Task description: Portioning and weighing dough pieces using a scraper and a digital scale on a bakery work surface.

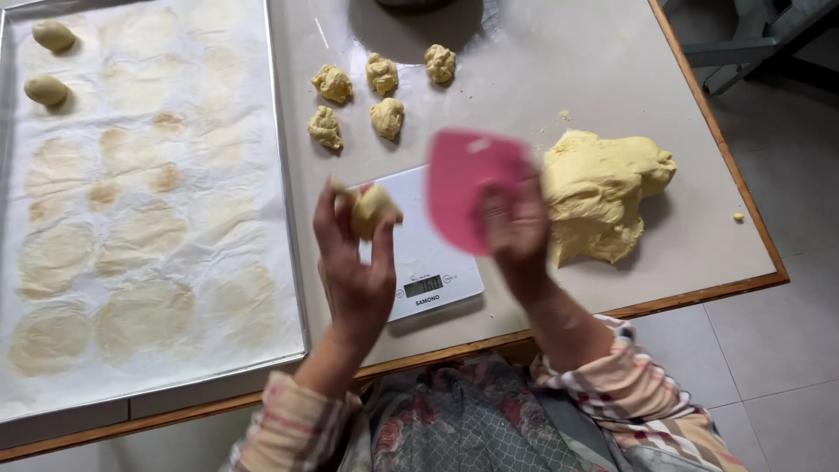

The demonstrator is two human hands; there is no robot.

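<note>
Your left hand (354,275) is raised above the white kitchen scale (419,253), its fingers closed around a small lump of yellow dough (374,210), while your right hand (517,234) grips a pink plastic scraper (468,179) that shows blurred just right of that lump. The big dough mass (603,192) lies on the table (568,61) just right of the scraper, and five rough portions (371,96) sit beyond the scale. To your left, a paper-lined baking tray (285,175) carries two smooth dough balls (48,63) at its far corner.
</note>
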